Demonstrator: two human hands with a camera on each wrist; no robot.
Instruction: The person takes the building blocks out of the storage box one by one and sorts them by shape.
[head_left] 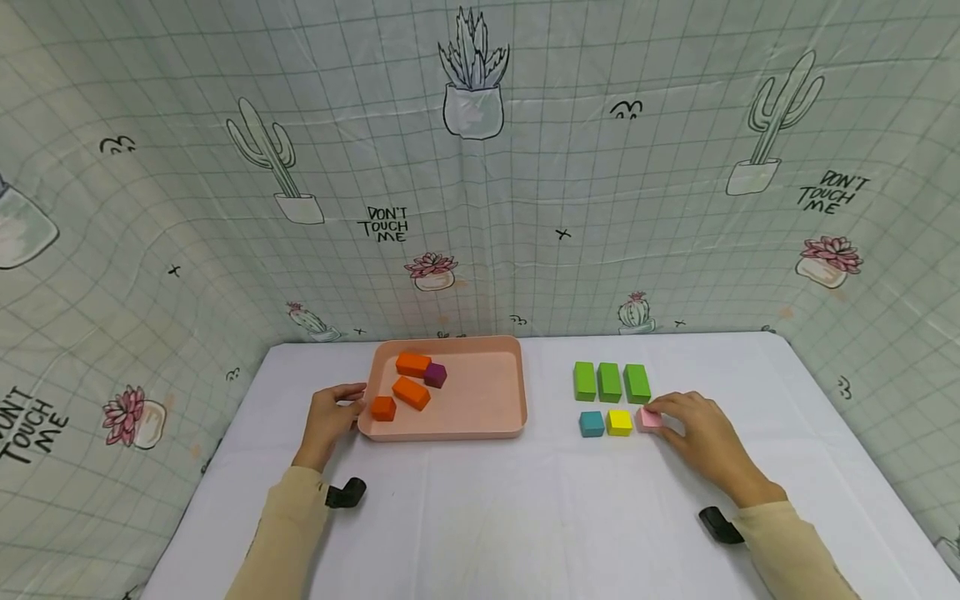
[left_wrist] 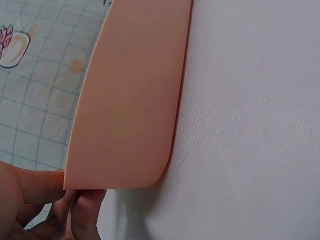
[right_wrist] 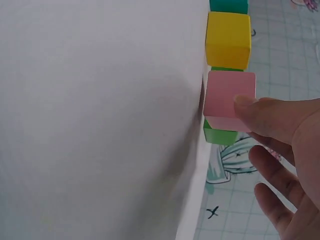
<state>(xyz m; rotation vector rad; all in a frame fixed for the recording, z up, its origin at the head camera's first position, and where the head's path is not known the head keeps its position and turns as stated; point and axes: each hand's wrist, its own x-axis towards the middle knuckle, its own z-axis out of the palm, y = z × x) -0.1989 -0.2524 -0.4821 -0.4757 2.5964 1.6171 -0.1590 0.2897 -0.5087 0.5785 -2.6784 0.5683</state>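
Pink block (head_left: 647, 420) (1) at near row's right end; right hand (head_left: 705, 437) pinching it, thumb on one face, likely for control. Left hand (head_left: 330, 422) touches tray (head_left: 480, 392) edge, probably steadying; can't tell if gripping. On surface (head_left: 480, 517): 1 yellow block (head_left: 619, 423), 1 teal block (head_left: 592, 424), 3 green blocks (head_left: 610, 383). In tray: 3 orange blocks (head_left: 411, 393), 1 purple block (head_left: 436, 375).

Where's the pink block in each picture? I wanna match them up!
Head: the pink block is right of centre, in the lower half, pinched by the right hand.
Left wrist: not in it.
Right wrist: right of centre, just below the yellow block.
Shared landmark: the grid-patterned cloth, behind everything in head, on the left in left wrist, on the right in right wrist.
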